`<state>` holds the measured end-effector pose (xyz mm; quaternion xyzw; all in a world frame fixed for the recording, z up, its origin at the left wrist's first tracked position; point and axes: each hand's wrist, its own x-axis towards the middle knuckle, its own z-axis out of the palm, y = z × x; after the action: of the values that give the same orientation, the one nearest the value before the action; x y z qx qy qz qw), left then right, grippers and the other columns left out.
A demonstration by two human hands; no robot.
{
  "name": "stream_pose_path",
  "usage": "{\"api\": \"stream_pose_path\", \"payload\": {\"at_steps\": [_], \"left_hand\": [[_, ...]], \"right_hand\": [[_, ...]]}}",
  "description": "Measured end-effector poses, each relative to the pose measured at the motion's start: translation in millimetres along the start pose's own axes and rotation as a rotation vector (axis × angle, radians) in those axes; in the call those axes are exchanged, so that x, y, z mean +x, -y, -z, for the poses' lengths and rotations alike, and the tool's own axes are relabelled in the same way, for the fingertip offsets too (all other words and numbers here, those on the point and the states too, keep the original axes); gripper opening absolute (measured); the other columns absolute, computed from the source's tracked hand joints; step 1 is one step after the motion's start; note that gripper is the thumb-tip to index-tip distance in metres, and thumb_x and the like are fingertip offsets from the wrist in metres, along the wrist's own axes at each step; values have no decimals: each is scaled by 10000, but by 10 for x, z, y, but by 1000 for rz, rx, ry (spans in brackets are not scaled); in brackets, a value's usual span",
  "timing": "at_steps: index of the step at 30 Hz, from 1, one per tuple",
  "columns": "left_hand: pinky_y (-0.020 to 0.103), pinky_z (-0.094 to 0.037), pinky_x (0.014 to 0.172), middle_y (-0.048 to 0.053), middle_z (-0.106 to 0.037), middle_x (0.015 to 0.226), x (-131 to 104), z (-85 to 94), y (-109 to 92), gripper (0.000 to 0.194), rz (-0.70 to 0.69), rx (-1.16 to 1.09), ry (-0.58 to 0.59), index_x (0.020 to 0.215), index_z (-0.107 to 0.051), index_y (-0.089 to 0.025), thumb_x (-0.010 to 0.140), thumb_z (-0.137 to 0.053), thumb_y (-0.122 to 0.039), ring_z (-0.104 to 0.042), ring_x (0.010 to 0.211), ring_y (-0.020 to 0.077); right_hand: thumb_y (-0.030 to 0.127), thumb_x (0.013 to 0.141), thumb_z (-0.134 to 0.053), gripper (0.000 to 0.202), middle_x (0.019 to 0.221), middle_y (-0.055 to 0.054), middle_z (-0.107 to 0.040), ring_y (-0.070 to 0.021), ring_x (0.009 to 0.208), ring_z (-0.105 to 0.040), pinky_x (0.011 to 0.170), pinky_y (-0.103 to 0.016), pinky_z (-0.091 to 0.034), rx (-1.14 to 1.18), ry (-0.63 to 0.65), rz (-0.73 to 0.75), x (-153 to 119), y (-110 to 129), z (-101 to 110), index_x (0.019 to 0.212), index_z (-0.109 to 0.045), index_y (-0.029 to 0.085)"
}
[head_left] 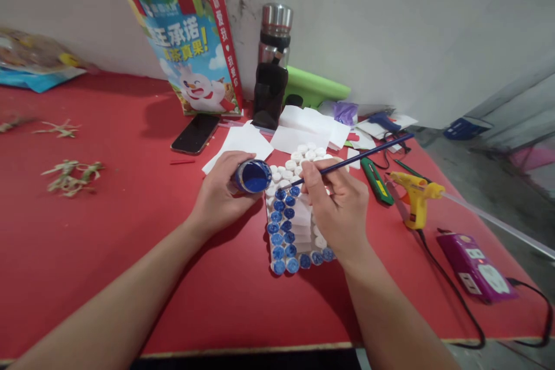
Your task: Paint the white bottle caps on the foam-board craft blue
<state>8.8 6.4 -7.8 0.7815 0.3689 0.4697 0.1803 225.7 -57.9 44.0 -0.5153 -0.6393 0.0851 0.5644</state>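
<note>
My left hand is wrapped round a small jar of blue paint, its mouth tilted toward me. Pinched in my right hand is a thin blue-handled paintbrush; its tip touches a roll at the upper left of the piece below. That piece is a board edged with rolled paper discs. Those down the left side and along the bottom are blue, while the white paper rolls fill the top and part of the right. Pale paper strips show in the middle, and my right hand hides part of the right side.
To the right lie a green utility knife, a yellow hot glue gun and a purple power strip with cords. Behind are white paper sheets, a phone, a steel flask and a printed bag. Straw pieces lie left.
</note>
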Motion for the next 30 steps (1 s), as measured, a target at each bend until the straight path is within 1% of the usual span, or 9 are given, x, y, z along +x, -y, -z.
{"api": "stream_pose_path", "payload": {"at_steps": [5,8,11,15,18,20,23,26,30], "left_hand": [[543,-629,1119,117,-749,1336,1,-15,-1,488,-5,-11,-6,1314,-684,-245,863,-870,-244,-733,1262,322],[536,-632,1111,126,-746,1330,1,-26,-1,485,-13,-16,-20,1312,-684,-236,864,-869,-239,-736,1258,318],[528,-633,1108,129,-743,1331,3,-28,-3,482,-16,-22,-25,1313,-683,-234,868,-867,-240,-735,1262,315],[527,-628,1117,123,-744,1335,7,-18,-10,476,-10,-22,-16,1307,-681,-238,867,-863,-242,-731,1265,312],[526,-629,1113,118,-748,1340,8,-13,-9,478,-1,-13,-18,1305,-683,-239,862,-863,-248,-734,1254,314],[524,-625,1120,119,-749,1345,6,-10,-3,483,0,-7,-18,1311,-685,-235,864,-865,-261,-731,1263,318],[519,-616,1137,120,-747,1351,2,-5,9,493,2,-8,-15,1321,-687,-227,863,-865,-264,-725,1281,324],[511,-614,1139,122,-747,1350,1,-1,22,498,-6,-4,-24,1321,-691,-216,856,-864,-258,-726,1283,327],[494,-619,1125,117,-754,1346,2,-5,43,498,-13,19,-53,1313,-696,-214,845,-863,-238,-738,1264,317]], "right_hand": [[326,1097,-671,259,669,42,-653,-102,587,-592,602,-271,-490,-65,12,137,-25,9,-18,864,-709,219],[307,1095,-676,259,656,45,-652,-101,575,-591,588,-270,-484,-60,15,162,-24,28,-11,852,-702,217],[304,1097,-681,234,692,32,-699,-108,599,-624,601,-268,-506,-77,-18,169,-23,33,-13,882,-716,219],[288,1097,-684,207,770,1,-779,-129,670,-690,656,-281,-548,-124,-28,277,-23,13,-34,906,-732,225],[270,1090,-689,219,766,-7,-788,-133,672,-703,652,-283,-549,-144,-23,313,-24,16,-34,880,-725,217],[272,1087,-693,255,697,16,-742,-118,611,-665,606,-273,-525,-128,-9,278,-26,37,-19,838,-712,217],[309,1083,-709,273,624,53,-663,-87,522,-598,534,-252,-480,-35,-11,145,-24,69,18,826,-712,218],[335,1083,-717,211,649,64,-664,-72,497,-575,509,-241,-472,94,-27,6,1,62,56,909,-748,220],[302,1063,-741,131,696,67,-685,-71,523,-609,522,-226,-508,189,-6,-71,51,37,103,954,-755,230]]}}
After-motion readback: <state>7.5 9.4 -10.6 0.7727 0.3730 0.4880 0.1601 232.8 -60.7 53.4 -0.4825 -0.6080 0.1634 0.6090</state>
